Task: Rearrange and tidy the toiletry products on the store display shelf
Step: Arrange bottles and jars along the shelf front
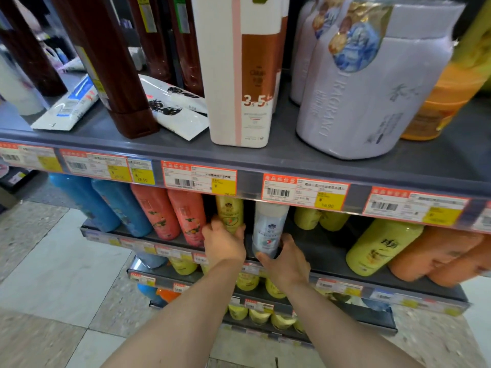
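Shop (price tags (199, 179), stocked shelves (265, 160))

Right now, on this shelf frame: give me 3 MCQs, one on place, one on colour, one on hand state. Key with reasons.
1. Where does the white bottle stand?
A. top shelf
B. second shelf, right of the yellow bottle
C. on the floor

2. What colour are the two bottles just left of the yellow bottle?
A. red-orange
B. green
C. black

3. What is the right hand doing?
A. hanging idle
B. pressing a price tag
C. gripping the white bottle

Key:
1 B, it stands under the price rail, beside the yellow bottle.
2 A, both bodies are red-orange.
3 C, the fingers curl round its base, while the left hand grips the yellow bottle.
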A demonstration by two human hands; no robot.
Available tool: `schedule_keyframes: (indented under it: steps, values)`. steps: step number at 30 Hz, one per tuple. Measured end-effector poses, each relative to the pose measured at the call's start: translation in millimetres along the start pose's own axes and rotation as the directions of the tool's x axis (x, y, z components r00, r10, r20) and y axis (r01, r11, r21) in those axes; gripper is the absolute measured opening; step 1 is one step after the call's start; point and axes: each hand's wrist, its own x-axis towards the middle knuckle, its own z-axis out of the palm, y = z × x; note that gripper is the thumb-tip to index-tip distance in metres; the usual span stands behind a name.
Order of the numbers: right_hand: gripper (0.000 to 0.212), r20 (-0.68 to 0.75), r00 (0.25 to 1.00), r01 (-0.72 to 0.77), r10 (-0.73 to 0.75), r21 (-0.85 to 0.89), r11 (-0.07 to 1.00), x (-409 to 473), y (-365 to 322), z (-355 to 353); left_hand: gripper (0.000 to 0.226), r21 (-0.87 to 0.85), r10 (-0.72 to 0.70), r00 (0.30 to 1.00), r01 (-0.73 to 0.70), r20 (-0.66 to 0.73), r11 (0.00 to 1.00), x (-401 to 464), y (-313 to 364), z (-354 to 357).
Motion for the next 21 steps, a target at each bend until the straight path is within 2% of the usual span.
schedule_keyframes:
  steps: [3, 10, 21]
  values:
    - [0.05, -0.001, 1.0, 0.008, -0.008, -0.001, 1.0, 2, 1, 1, 0.053, -0.039, -0.009, 1.0, 0.009, -0.01, 0.999, -2, -2, 3]
    - [0.053, -0.012, 1.0, 0.016, -0.016, 0.016, 1.0, 2, 2, 3, 0.038, -0.11, 0.06, 0.998, -0.056, 0.037, 0.992, -7, -12, -9]
    - [0.059, -0.012, 1.0, 0.022, -0.022, 0.02, 1.0, 4, 4, 6, 0.039, -0.142, 0.123, 0.991, -0.116, 0.046, 0.983, -12, -24, -21]
